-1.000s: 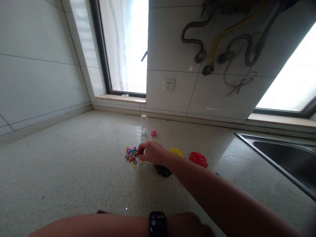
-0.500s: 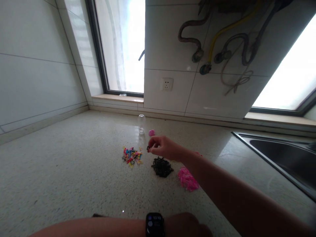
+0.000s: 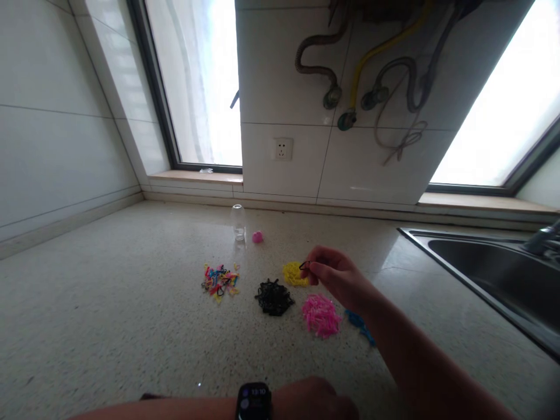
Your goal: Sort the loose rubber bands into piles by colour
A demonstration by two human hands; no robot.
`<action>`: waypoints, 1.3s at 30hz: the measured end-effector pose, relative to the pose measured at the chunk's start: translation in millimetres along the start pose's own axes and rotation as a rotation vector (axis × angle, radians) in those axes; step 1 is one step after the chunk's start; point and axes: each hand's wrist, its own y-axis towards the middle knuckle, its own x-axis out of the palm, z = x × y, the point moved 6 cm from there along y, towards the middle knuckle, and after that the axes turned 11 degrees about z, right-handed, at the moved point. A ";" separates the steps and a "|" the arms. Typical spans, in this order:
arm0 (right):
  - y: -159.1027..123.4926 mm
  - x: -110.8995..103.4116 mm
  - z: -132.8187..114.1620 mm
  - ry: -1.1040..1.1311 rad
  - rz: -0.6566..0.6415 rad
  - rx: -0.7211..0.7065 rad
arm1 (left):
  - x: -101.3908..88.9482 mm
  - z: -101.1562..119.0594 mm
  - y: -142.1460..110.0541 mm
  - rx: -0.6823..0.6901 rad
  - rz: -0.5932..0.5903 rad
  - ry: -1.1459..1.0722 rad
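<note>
So, mixed pile [image 3: 221, 281] is kinda blurry. Watch [image 3: 254, 402] reads 13:10; left hand [image 3: 314, 399] is cut off below, can't tell its grip. Black loop [image 3: 305, 264] by yellow pile [image 3: 293, 274], pinched in right hand [image 3: 329, 270]. Forearm [image 3: 420, 359] partly hides blue pile [image 3: 357, 323].

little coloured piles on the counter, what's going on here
A person's right hand pinches a small black loop, partly covering the yellow pile in this view. A black pile and a pink pile lie nearby, and the right forearm partly hides a blue pile. A mixed-colour pile lies further left, with a clear container and a small pink object farther back. The left hand is low in the picture; whether it holds anything is unclear.
</note>
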 end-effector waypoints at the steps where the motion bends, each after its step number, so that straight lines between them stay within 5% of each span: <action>1: -1.6 -1.6 -2.0 -0.002 0.013 -0.015 | -2.7 0.6 0.0 0.002 -0.003 0.014; 9: -13.5 -1.7 -18.7 -0.082 0.053 -0.113 | -34.2 8.9 3.8 -0.002 -0.014 0.081; 24: -17.2 7.3 -16.3 0.152 0.035 -0.069 | -39.3 11.5 5.2 -0.014 0.002 0.083; 39: -16.7 6.9 -8.3 0.078 0.001 -0.060 | -31.7 9.2 4.6 -0.019 -0.025 0.071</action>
